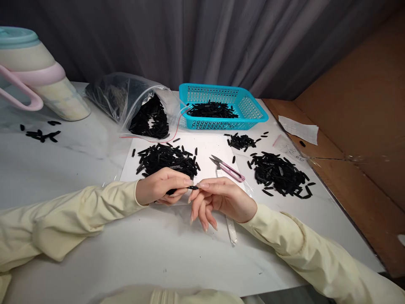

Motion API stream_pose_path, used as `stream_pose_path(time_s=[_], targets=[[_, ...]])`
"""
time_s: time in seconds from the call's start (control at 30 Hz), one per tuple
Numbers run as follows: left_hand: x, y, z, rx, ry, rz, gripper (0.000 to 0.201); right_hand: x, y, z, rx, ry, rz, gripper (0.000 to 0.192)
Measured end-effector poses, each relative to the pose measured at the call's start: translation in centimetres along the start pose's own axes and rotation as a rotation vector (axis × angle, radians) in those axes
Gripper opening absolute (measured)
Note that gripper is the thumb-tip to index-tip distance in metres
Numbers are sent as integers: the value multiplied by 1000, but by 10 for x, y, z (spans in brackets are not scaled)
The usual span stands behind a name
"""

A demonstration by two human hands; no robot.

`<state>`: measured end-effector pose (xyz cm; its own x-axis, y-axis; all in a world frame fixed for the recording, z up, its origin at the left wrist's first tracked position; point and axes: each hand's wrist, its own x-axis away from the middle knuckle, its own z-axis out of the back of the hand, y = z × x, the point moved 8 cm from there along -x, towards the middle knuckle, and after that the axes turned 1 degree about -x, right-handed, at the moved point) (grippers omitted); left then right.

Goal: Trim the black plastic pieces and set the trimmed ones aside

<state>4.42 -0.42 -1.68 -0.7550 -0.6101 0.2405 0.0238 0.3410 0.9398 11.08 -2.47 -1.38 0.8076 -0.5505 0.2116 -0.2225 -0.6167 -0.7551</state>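
Right now your left hand and right hand meet over the near edge of the white sheet, and between them sits one small black piece. You pinch it narrowly: left thumb and forefinger close on one end, right thumb and forefinger tip touch the other, while your other right fingers hang loose and curled downward. Just behind your left hand lies a heap of the same black pieces on the sheet. A second, larger heap lies to the right of your right hand, on the white table, with a smaller scatter behind it. Pink-handled snips rest between the heaps, just behind your right hand, blades pointing left. Further back, a clear plastic bag spills more pieces beside a turquoise basket holding another layer. No brand, label or writing can be read anywhere, not on the pink-handled jug at far left, nor on the paper slip at right.
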Motion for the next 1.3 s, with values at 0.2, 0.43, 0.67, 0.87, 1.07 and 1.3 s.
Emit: stream_pose_path(time_s=[0.2, 0.43, 0.67, 0.87, 1.07, 1.3], targets=[[-1, -2, 1, 26, 27, 41, 38, 0, 0, 0, 9, -5, 11, 28], [0, -3, 0, 19, 28, 68, 39, -1, -1, -2, 10, -13, 35, 27], [-1, -6, 4, 17, 70, 113, 40, -1, -2, 1, -4, 14, 57, 23], [-1, -5, 4, -5, 75, 108, 37, -1, -2, 2, -11, 6, 66, 21], [-1, -4, 2, 9, 41, 66, 35, 1, -3, 5, 27, 37, 74, 19], [1, 1, 2, 1, 77, 38, 33, 5, -8, 12, 108, 156, 141, 14]])
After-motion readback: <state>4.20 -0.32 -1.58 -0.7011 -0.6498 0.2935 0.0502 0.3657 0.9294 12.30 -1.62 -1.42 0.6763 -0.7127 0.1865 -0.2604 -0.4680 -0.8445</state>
